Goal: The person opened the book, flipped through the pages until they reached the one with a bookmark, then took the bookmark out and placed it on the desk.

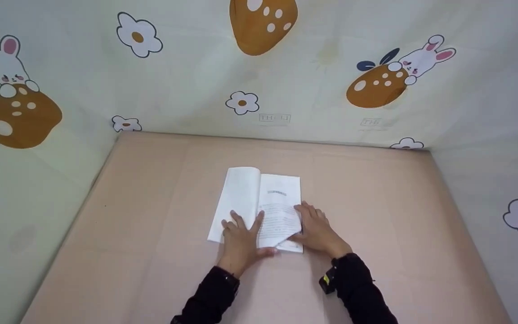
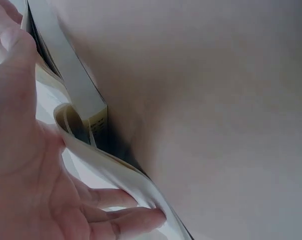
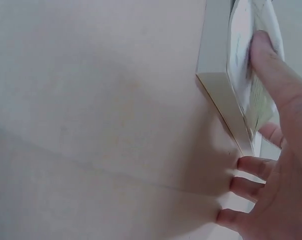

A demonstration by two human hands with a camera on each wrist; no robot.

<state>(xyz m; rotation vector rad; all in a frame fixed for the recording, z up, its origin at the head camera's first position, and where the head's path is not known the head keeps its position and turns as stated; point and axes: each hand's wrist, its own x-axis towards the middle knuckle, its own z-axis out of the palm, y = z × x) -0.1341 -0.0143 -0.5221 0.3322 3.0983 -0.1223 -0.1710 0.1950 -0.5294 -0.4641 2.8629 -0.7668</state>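
Observation:
An open book (image 1: 279, 184) with white pages lies on the table, a short heading and lines of print on its right page. My left hand (image 1: 241, 240) rests across the lower left page and the fold, fingers spread; in the left wrist view its fingers press the curving pages (image 2: 140, 187). At the book's right edge, my right hand (image 1: 319, 229) pinches a page, thumb under the raised lower corner and index fingertip on top. The right wrist view shows the thumb among the pages (image 3: 241, 60), above the thick page block (image 3: 221, 95), with the other fingers along its side.
The book lies on a pale pinkish-tan tabletop (image 1: 151, 202). A cream cloth wall (image 1: 187, 81) printed with rabbits, flowers and orange fruit stands behind and on both sides. Dark sleeves (image 1: 212, 292) cover both forearms.

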